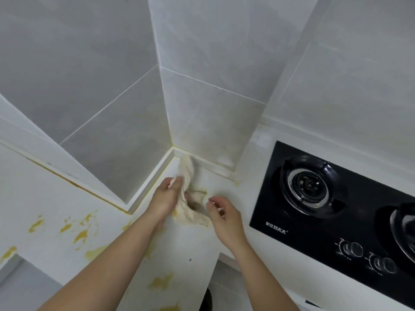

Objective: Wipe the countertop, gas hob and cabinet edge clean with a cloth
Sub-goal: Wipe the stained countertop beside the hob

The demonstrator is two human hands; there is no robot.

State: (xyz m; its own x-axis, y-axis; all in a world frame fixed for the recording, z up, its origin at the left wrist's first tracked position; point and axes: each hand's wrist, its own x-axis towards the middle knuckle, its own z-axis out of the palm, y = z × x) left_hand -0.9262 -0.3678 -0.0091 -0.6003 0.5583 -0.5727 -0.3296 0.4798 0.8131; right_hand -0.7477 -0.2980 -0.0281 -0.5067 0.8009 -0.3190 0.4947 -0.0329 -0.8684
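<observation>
Forearms, two, bare: enter from the near edge and reach toward the desk's inner corner.

Desk [56, 198], white: near edge steps back around a recess below; yellow smears [78, 234] spread over the left part and along the near strip. Unoccupied surface lies between the hands and the hob.

Right grip [224, 217]: hangs released just beside the cloth's right end, fingers loosely curled, holding nothing.

Left grip [167, 194]: clenched on the cloth, fingers wrapped over its middle.

Cloth [190, 212], cream, crumpled: one end lies on the desk below the left grip, between the two hands; the other end runs from that grip into the corner, touching the raised white skirting [155, 176].

Gas hob [336, 203], black glass: set in the desk's right part, well apart from the cloth; two burners, two knobs [352, 249] near its front edge.

Tiled column [208, 108], grey-white: rises behind the corner, with yellowish staining along its foot.
</observation>
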